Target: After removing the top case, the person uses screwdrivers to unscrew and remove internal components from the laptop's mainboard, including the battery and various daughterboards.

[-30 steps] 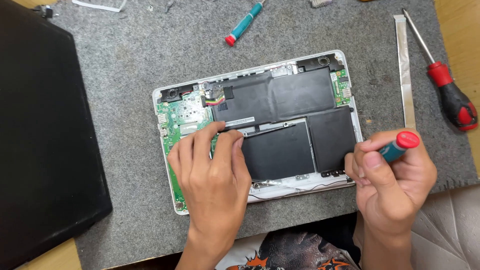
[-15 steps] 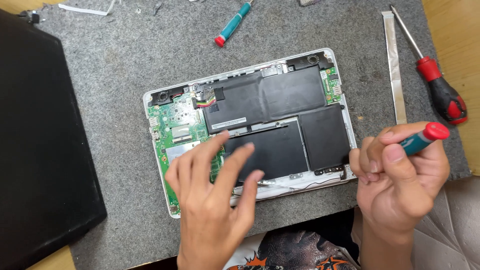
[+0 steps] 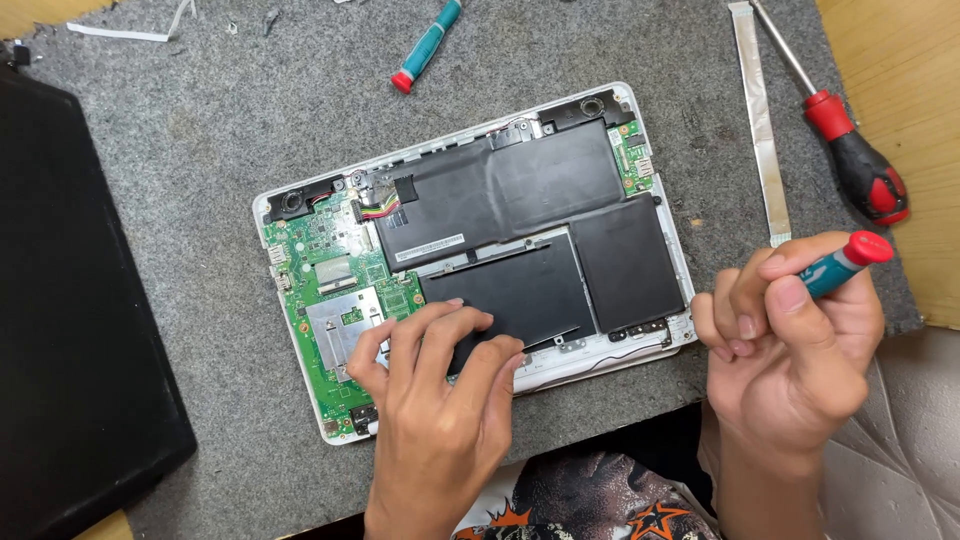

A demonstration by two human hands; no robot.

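I see a grey felt mat (image 3: 200, 150) covering most of a light wooden desk (image 3: 900, 90), wood bare at the right edge and top-left corner. Light even, soft shadows. Pale quilted cushion (image 3: 900, 450) shows at lower right. No walls or windows in frame.

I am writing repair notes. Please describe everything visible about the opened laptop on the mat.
The opened laptop lies flat, back cover off, in a white shell on the grey felt mat. Black battery cells fill the middle and right; a green circuit board sits at left. The left hand rests its fingertips on the near edge.
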